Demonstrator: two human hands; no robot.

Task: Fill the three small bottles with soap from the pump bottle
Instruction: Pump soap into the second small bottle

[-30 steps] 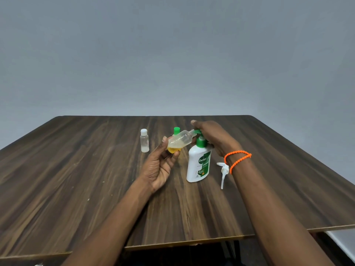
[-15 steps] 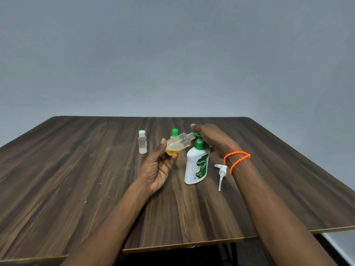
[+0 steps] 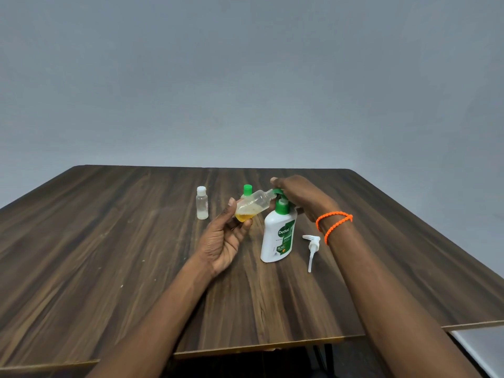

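My left hand [image 3: 223, 241] holds a small clear bottle [image 3: 252, 205] tilted, its open neck up against the green pump spout [image 3: 278, 191]. A little yellow soap sits in the small bottle's lower end. The white pump bottle [image 3: 278, 238] stands upright on the table, and my right hand [image 3: 300, 197] curls over its pump head from above. A second small bottle with a white cap [image 3: 202, 203] stands to the left. Behind the held bottle is a third with a green cap [image 3: 247, 190], mostly hidden.
A loose white pump with its tube [image 3: 312, 248] lies on the dark wooden table [image 3: 109, 255] just right of the pump bottle. An orange band circles my right wrist. A grey surface [image 3: 480, 347] shows past the table's near right corner.
Both hands stay at the pump, with the small bottle still held to the spout. Only the view has shifted slightly.
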